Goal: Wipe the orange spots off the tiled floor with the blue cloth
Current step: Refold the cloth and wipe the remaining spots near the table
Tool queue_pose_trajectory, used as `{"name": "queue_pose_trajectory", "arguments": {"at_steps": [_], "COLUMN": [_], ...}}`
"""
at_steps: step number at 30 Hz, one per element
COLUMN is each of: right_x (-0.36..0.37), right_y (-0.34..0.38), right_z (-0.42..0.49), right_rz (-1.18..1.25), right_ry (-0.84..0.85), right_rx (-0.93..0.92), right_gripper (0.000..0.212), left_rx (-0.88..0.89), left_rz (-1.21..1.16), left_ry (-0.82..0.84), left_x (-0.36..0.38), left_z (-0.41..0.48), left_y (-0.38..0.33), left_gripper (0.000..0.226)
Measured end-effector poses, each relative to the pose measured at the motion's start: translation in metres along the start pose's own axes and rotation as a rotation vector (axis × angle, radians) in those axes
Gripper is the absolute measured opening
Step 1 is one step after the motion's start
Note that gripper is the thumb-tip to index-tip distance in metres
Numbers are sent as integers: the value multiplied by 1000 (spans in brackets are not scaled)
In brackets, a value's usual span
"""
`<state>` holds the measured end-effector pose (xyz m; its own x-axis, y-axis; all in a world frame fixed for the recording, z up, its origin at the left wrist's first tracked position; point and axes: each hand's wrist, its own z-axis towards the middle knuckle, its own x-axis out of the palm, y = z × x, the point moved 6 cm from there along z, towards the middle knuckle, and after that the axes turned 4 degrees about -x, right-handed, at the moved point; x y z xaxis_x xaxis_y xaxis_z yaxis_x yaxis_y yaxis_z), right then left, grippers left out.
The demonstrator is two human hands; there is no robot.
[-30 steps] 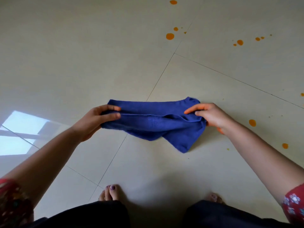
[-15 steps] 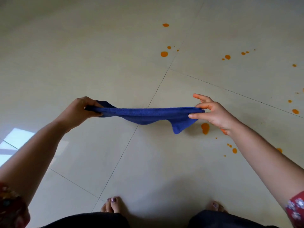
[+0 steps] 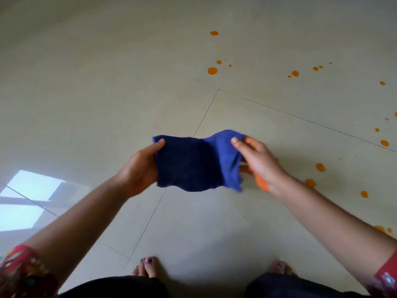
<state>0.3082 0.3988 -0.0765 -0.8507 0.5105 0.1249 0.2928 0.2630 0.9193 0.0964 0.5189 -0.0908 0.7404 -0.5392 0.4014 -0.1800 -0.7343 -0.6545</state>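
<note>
The blue cloth (image 3: 193,164) is held stretched above the floor (image 3: 107,82), the left hand (image 3: 139,168) and right hand (image 3: 257,162) each keeping a pinching grip on one end. The nearest orange spots (image 3: 320,167) lie to the right, closest to the right hand.

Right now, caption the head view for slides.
Left hand and right hand hold a blue cloth; orange spots dot the cream tiled floor.

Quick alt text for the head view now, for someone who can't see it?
A left hand and right hand hold a blue cloth by opposite edges above a tiled floor. Orange spots dot the tiles ahead and to the right.
</note>
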Motion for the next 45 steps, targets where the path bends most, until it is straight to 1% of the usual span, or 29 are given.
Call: {"name": "queue_pose_trajectory", "arguments": {"at_steps": [2, 3, 4, 5, 7, 8, 9, 10, 12, 13, 15, 16, 18, 20, 22, 24, 27, 28, 29, 30, 31, 32, 33, 34, 36, 38, 40, 43, 45], "right_x": [44, 55, 56, 49, 13, -5, -19, -24, -18, -11, -5, -11, -35, -63, -80, -96, -113, -119, -126, -136, -150, -166, -181, -191, -185, -152, -117, -90, -90], "right_y": [-7, -9, -7, -2, 5, 5, 0, -10, -40, -50, -59, -60, -60, -55, -45, -24, 17, 24, 25, 20, 9, -3, -11, -16, -23, -40, -63, -102, -114], "right_z": [-29, -40, -43, -40, -22, -15, -11, -8, -13, -19, -32, -36, -40, -41, -39, -33, -22, -17, -8, 4, 14, 22, 24, 21, 9, 9, 21, 33, 29], "right_rz": [72, 51, 16, -10, -43, -82, -108, -92, 52, 105, 179, 187, 85, -138, -252, -357, -706, -836, -987, -1166, -1346, -1462, -1470, -1385, -1086, -925, -1025, -1312, -1455], "right_ry": [276, 388, 439, 408, 159, 46, 1, 34, 208, 313, 442, 422, 257, 98, 9, -93, -182, -187, -168, -127, -83, -75, -126, -228, -441, -501, -466, -321, -293], "right_rx": [54, 59, 43, 10, -35, -33, -12, 43, 236, 308, 323, 284, 157, -13, -154, -356, -735, -823, -844, -789, -654, -487, -344, -276, -295, -300, -192, 6, -40], "right_gripper": [27, 33, 36, 36, 32, 32, 33, 38, 53, 53, 39, 32, 29, 38, 47, 47, 33, 27, 25, 26, 31, 38, 45, 51, 52, 43, 34, 55, 59], "left_rx": [45, 37, 19, 0, -49, -74, -102, -138, -219, -244, -244, -213, -103, 13, 131, 317, 663, 788, 900, 954, 922, 819, 719, 678, 680, 640, 567, 453, 444], "left_rz": [-8, -2, 4, -8, -44, -59, -66, -76, -97, -94, -19, 62, 300, 588, 794, 890, 1025, 1076, 1131, 1192, 1263, 1338, 1396, 1417, 1363, 1295, 1335, 1436, 1483], "left_ry": [137, 156, 130, 65, -97, -131, -119, -71, 53, 101, 126, 101, 34, 58, 46, -8, -108, -146, -168, -140, -61, 28, 88, 90, -37, -224, -374, -483, -492], "left_x": [34, 47, 54, 56, 47, 42, 42, 45, 57, 63, 67, 66, 57, 61, 73, 91, 122, 131, 140, 151, 162, 169, 173, 173, 162, 140, 116, 90, 83], "left_z": [0, -1, -1, 0, 2, 3, 3, 1, -2, -3, -1, 2, 8, 13, 20, 30, 40, 42, 43, 45, 50, 55, 58, 60, 70, 90, 109, 122, 124], "left_y": [8, 14, 18, 20, 23, 24, 24, 25, 29, 31, 32, 30, 22, 14, 12, 7, -2, -1, 4, 17, 38, 62, 84, 99, 100, 87, 79, 88, 96], "left_gripper": [49, 46, 39, 32, 26, 26, 27, 29, 34, 35, 31, 28, 21, 22, 29, 37, 40, 37, 34, 34, 38, 46, 52, 53, 49, 45, 46, 52, 53]}}
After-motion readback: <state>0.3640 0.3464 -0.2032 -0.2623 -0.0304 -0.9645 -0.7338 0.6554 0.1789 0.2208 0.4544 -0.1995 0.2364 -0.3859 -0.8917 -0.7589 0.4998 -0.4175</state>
